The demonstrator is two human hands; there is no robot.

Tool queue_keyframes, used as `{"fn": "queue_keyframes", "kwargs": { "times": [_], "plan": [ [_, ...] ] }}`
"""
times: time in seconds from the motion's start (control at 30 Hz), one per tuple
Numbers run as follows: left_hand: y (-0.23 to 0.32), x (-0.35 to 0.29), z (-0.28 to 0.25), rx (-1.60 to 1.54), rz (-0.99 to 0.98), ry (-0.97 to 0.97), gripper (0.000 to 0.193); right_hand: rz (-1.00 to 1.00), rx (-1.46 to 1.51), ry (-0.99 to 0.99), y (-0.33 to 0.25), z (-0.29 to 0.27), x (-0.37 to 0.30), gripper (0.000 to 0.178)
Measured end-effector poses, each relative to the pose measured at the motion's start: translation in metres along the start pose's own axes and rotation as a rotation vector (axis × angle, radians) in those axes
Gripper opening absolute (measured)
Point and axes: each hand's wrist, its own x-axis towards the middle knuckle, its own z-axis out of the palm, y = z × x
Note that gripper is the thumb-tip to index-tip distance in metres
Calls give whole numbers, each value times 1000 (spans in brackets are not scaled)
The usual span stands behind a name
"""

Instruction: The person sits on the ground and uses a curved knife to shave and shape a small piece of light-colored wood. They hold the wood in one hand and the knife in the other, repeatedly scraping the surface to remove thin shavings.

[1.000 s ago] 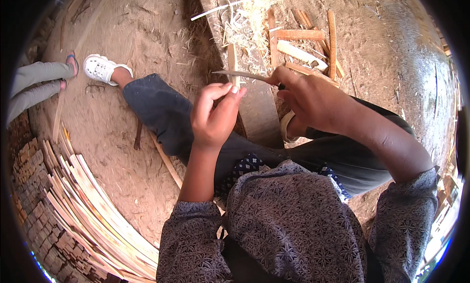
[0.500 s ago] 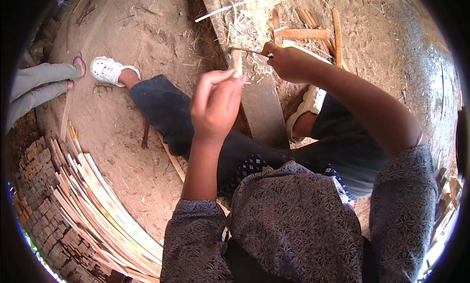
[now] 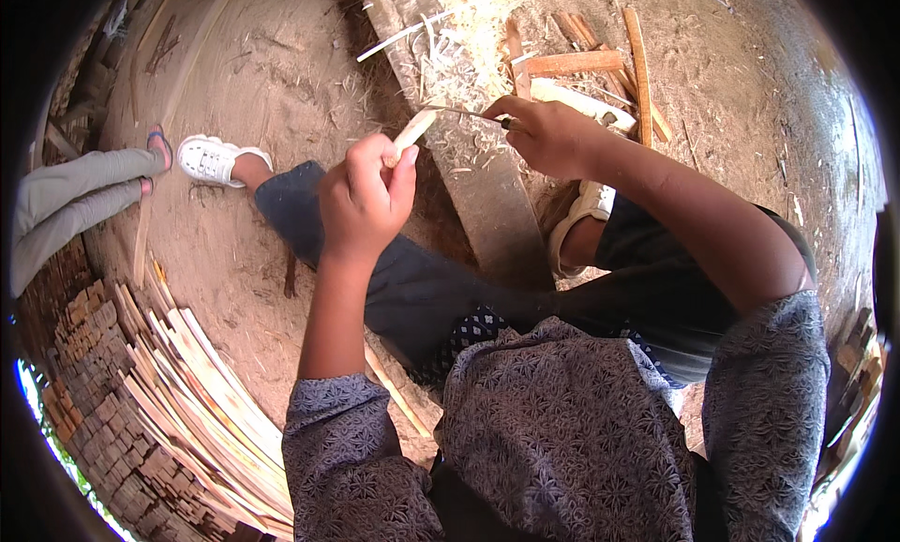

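My left hand [image 3: 364,203] is closed around the near end of a short pale wooden stick [image 3: 413,131], which slants up and to the right. My right hand [image 3: 548,137] grips a knife [image 3: 461,111] by its handle. Its thin blade points left, and its tip is at the far end of the stick; whether it touches the wood I cannot tell. Beneath both hands lies a broad grey plank [image 3: 497,209], running from between my legs to the far side. Curled wood shavings [image 3: 473,50] are heaped on its far part.
Brown wooden strips [image 3: 642,78] lie on the dirt right of the plank. A thin white strip [image 3: 403,37] crosses it farther off. Stacked wood blocks [image 3: 98,354] and long pale strips [image 3: 216,383] fill the lower left. Another person's legs [image 3: 89,181] show at the left.
My left hand has moved left and slightly nearer with the stick, which has turned from nearly upright to slanting. My right hand has shifted slightly left, still holding the knife.
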Motion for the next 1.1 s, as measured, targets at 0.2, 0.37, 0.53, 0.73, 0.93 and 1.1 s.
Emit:
{"fn": "queue_keyframes", "kwargs": {
  "times": [0.2, 0.37, 0.53, 0.73, 0.93, 1.1],
  "plan": [
    [7, -5, 40, -164, 92, 284, 36, -134, 71, 35, -52, -33, -67, 34],
    [20, 10, 45, -18, 282, 294, 34, -139, 106, -5, -65, -49, -95, 29],
    [20, 18, 55, -60, 308, 344, 41, -140, 88, 6, -50, -46, -85, 40],
    [32, 18, 63, -61, 266, 374, 43, -91, 120, -63, -33, -35, -61, 38],
    [31, 20, 54, 49, 156, 410, 27, -64, 29, -70, -33, -39, -37, 35],
    [27, 14, 45, -172, -36, 348, 21, -176, 35, 45, -24, -30, -30, 33]
  ]
}}
